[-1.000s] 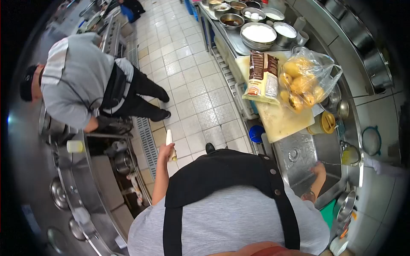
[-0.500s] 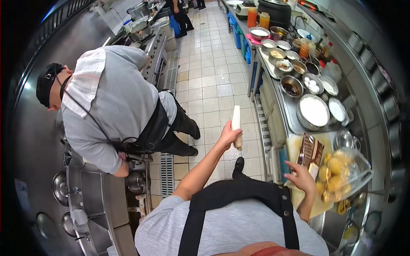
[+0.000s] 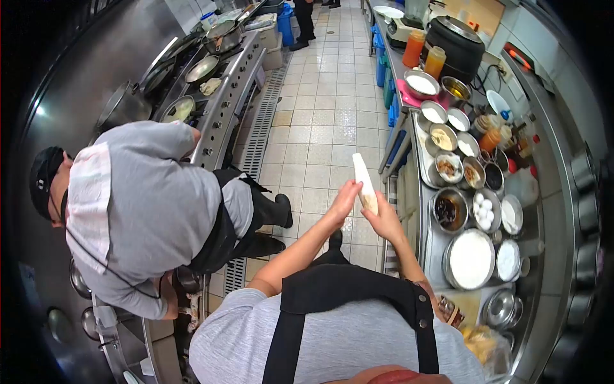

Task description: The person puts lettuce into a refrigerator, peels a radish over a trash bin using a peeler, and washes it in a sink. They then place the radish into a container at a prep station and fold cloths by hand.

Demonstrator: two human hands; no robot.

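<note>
holding a pale, tapered white piece point(image 3: 364, 184) (a peeled root or a wrapped stick, i cannot tell which) out in front of the body, both hands meet over the tiled floor point(image 3: 313, 128) of the kitchen aisle. the left hand point(image 3: 345, 200) presses against its left side near the lower half, fingers curled loosely about it, while the right hand point(image 3: 382, 221) is clenched round its lower end from below and to the right. the piece stands nearly upright, tilted a little to the left, its upper tip poking clear above both hands.

the likeliest slip, as i judge it, is the piece sliding out of the grip: most of its length rises free above the hands, and it is held over bare floor rather than over the table point(image 3: 423, 243), so a drop would land on the tiles. a second risk is a bump. a co-worker point(image 3: 147, 211) in a grey shirt and dark apron bends over the stove range point(image 3: 211, 96) just to the left, and the aisle between them is narrow, so a step back could knock the arms.

to the right, well apart from the hands, the table carries steel bowls point(image 3: 470, 259) of white powder, sauces and eggs point(image 3: 485, 211), with two orange bottles point(image 3: 422, 54) and a black cooker point(image 3: 455, 40) farther along.
</note>
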